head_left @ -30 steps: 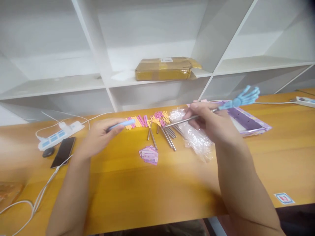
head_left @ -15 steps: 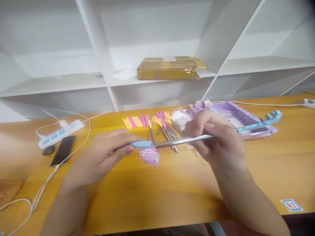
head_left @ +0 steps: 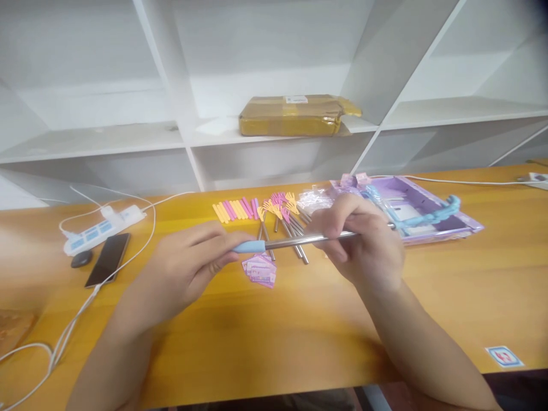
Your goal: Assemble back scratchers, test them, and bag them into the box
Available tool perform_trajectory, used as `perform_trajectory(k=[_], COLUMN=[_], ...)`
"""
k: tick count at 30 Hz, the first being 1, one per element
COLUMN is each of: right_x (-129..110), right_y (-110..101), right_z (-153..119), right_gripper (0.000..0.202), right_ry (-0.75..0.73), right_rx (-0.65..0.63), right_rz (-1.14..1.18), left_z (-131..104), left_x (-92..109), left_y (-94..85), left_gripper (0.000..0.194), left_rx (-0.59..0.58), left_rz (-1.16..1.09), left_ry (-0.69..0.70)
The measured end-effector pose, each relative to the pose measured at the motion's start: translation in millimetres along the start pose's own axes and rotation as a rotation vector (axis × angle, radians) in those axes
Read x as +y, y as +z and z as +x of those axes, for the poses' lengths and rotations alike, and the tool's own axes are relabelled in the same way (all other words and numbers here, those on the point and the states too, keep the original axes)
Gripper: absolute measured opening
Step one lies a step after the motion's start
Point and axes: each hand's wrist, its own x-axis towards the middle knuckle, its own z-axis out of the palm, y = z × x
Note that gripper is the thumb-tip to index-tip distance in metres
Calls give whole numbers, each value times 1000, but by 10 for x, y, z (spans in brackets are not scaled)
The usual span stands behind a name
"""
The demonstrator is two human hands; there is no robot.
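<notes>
My left hand [head_left: 194, 257] is closed around a light blue handle sleeve [head_left: 250, 246], whose free end meets the tip of a metal rod. My right hand [head_left: 362, 240] grips that rod, part of a back scratcher [head_left: 295, 242] with a light blue claw head [head_left: 432, 217] sticking out to the right. Both hands hover over the table. Behind them lie several back scratchers [head_left: 278, 208] with yellow and pink hand-shaped heads and bare metal rods. To their left is a row of yellow, pink and purple sleeves [head_left: 235, 210]. Small purple cards [head_left: 260, 270] lie below the joint.
A purple box [head_left: 462, 225] and clear plastic bags [head_left: 314, 198] sit at the back right. On the left are a power strip [head_left: 105, 231], a black phone [head_left: 108, 260], a mouse [head_left: 81, 259] and white cables. A taped carton [head_left: 291, 117] rests on the shelf.
My right hand has moved left with the back scratcher, and the rod's tip now meets the blue sleeve, where a small gap showed before. My left hand stays nearly in place.
</notes>
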Motion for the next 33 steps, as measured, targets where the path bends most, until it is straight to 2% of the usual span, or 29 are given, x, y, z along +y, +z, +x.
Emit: perform_trajectory(k=[6, 10, 13, 15, 18, 20, 24, 28, 33], right_x=[31, 76, 122, 143, 137, 115, 87, 142, 262], right_y=[14, -54, -176, -268, -391, -457, -524, -480, -365], right_z=[-41, 20, 142, 235, 337, 355, 289, 214, 212], right_gripper=[26, 25, 54, 58, 49, 43, 31, 27, 35], right_ry=[6, 98, 105, 53, 5, -15, 3, 59, 72], right_rx=[29, -18, -55, 52, 252, 313, 240, 165, 164], right_rz=[-42, -45, 14, 36, -22, -105, -325, -524, -537], left_z=[21, 21, -6, -38, -89, -109, -80, -19, -23], left_x=[67, -24, -155, -244, -354, -407, -477, -524, -589], left_y=[34, 5, -92, -172, -267, -298, -278, -196, -124], left_gripper=[25, 24, 24, 23, 20, 19, 16, 16, 12], left_rx=[69, 85, 109, 114, 128, 128, 114, 101, 181], left_rz=[158, 160, 148, 152, 184, 204, 175, 117, 126], left_ry=[64, 55, -31, -121, -203, -223, -248, -256, -203])
